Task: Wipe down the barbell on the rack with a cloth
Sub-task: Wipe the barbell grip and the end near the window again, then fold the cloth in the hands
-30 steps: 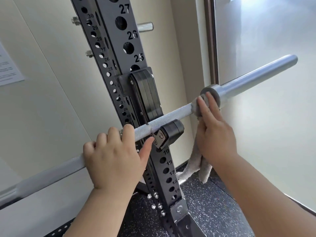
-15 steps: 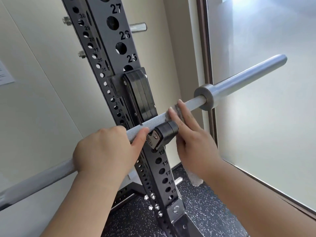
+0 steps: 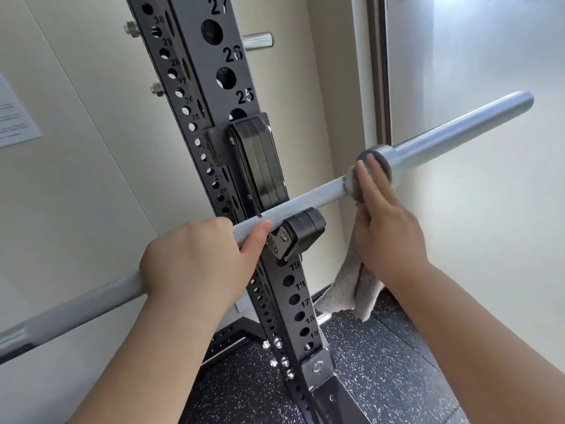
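Now right hand (image 3: 388, 234) back out at collar (image 3: 377, 159), having slid cloth (image 3: 345, 289) outward from hook (image 3: 301, 232). Flat fingers press cloth on barbell (image 3: 305, 198), tail hanging. Left hand (image 3: 195, 258) wraps shaft beside rack (image 3: 195, 87), steadying. Sleeve (image 3: 458, 130) and inner shaft likely remain.

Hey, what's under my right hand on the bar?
A grey cloth, pressed against the barbell beside its collar by the right hand; its loose end hangs down. The bar beneath it is covered.

Barbell (image 3: 308, 198) on hook (image 3: 302, 234) of black rack (image 3: 189, 71)
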A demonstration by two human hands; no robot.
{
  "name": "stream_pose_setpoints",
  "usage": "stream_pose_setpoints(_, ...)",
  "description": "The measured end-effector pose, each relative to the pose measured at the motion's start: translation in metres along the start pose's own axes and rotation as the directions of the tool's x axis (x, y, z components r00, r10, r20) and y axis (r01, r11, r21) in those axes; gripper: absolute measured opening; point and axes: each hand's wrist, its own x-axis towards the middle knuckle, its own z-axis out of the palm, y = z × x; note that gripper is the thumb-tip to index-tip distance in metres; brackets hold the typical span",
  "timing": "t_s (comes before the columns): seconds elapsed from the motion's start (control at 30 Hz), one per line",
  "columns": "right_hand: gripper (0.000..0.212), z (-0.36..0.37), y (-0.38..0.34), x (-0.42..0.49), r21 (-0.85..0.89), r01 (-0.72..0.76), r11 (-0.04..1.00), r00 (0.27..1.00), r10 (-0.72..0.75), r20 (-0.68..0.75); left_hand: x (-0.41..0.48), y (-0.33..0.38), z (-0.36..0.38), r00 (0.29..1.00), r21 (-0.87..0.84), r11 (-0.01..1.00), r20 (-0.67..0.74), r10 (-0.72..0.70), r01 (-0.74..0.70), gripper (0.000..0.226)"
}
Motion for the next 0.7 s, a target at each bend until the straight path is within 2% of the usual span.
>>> stream_pose_setpoints(0.07, 0.072, 0.005, -0.012, -0.008, -0.002, -0.012, 1.000, 1.000, 0.012, 0.017, 0.000, 0.000, 0.001, 1.000, 0.002, 1.000, -0.020, 0.003, -0.003, 0.074)
stream_pose_setpoints(0.2, 0.075, 0.006, -0.029, -0.032, 0.063, 0.221, 0.973, 0.963, -0.228, 0.142, -0.003, 0.000, 0.004, 0.998, 0.001, 1.000, -0.059, -0.003, 0.003, 0.073)
stream_pose_setpoints(0.27, 0.075, 0.000, -0.019, -0.028, 0.077, 0.171, 0.982, 0.978, -0.179, 0.106, -0.004, 0.001, 0.007, 0.996, -0.001, 1.000, -0.084, -0.005, 0.005, 0.069)
stream_pose_setpoints(0.37, 0.072, -0.003, -0.015, -0.031, 0.063, -0.014, 0.998, 1.000, 0.013, 0.019, -0.007, 0.000, 0.011, 0.991, -0.041, 0.999, -0.131, 0.005, -0.011, 0.063)
stream_pose_setpoints(0.43, 0.067, 0.000, -0.025, -0.045, 0.033, 0.016, 0.999, 0.997, -0.018, 0.070, -0.009, -0.002, 0.014, 0.985, -0.035, 0.999, -0.169, 0.026, -0.032, 0.060)
stream_pose_setpoints(0.5, 0.061, 0.006, -0.036, -0.062, 0.083, 0.074, 0.994, 0.977, -0.089, 0.192, -0.013, -0.003, 0.016, 0.983, -0.019, 0.999, -0.180, 0.047, -0.051, 0.055)
stream_pose_setpoints(0.6, 0.047, 0.014, -0.043, -0.080, 0.159, -0.038, 0.987, 0.972, 0.000, 0.233, -0.020, -0.003, 0.019, 0.983, -0.004, 0.998, -0.172, 0.068, -0.070, 0.046)
stream_pose_setpoints(0.7, 0.038, 0.016, -0.049, -0.088, 0.098, -0.092, 0.991, 0.959, 0.061, 0.278, -0.032, -0.005, 0.024, 0.981, -0.017, 0.995, -0.173, 0.092, -0.096, 0.053)
